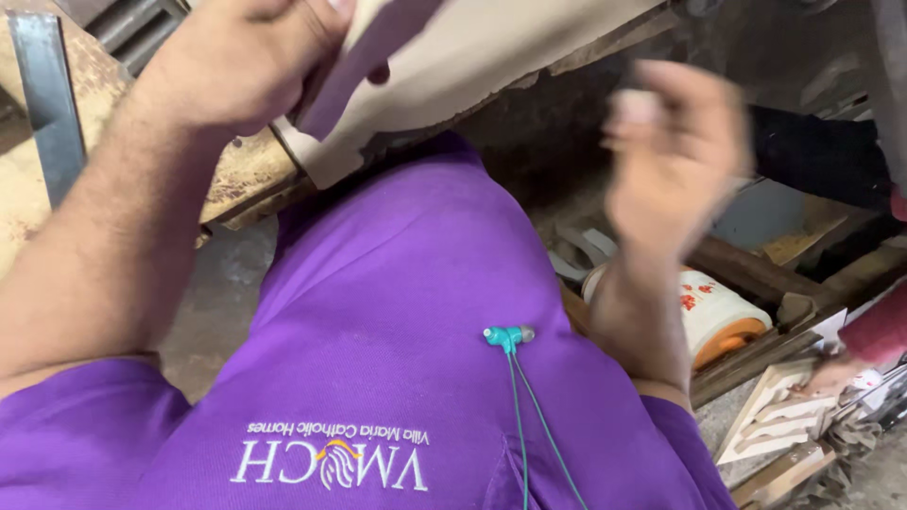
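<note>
Sandpaper (364,61), or some thin purplish sheet much like it, is folded in the left hand (241,57) at the top of the view, pressed against the pale, curved wooden piece (472,57) that runs across the upper middle. The left fingers are curled shut around the sheet, thumb side toward the wood; how much of the sheet is wrapped inside the palm cannot be told.

The right hand (675,156) hangs in the air to the right of the wooden piece, blurred with motion, fingers loosely half-open and holding nothing that shows. It touches neither the wood nor the sheet.

Judging from the grip, the work goes best if the sheet stays flat against the curve and follows the shape of the edge instead of digging in at one corner. A steadying hold on the free end of the wood would probably keep it from shifting under the strokes, and even pressure looks wiser than force near the thin notched end (326,156), which seems the likeliest spot to chip.

Below lies the rusty desk (241,175) that carries the wood, and the purple shirt (397,312) with a teal earphone (508,335) clipped on it. Lower right are a white roll with an orange end (723,316), wooden offcuts (770,411), and another person's hand (836,373).
</note>
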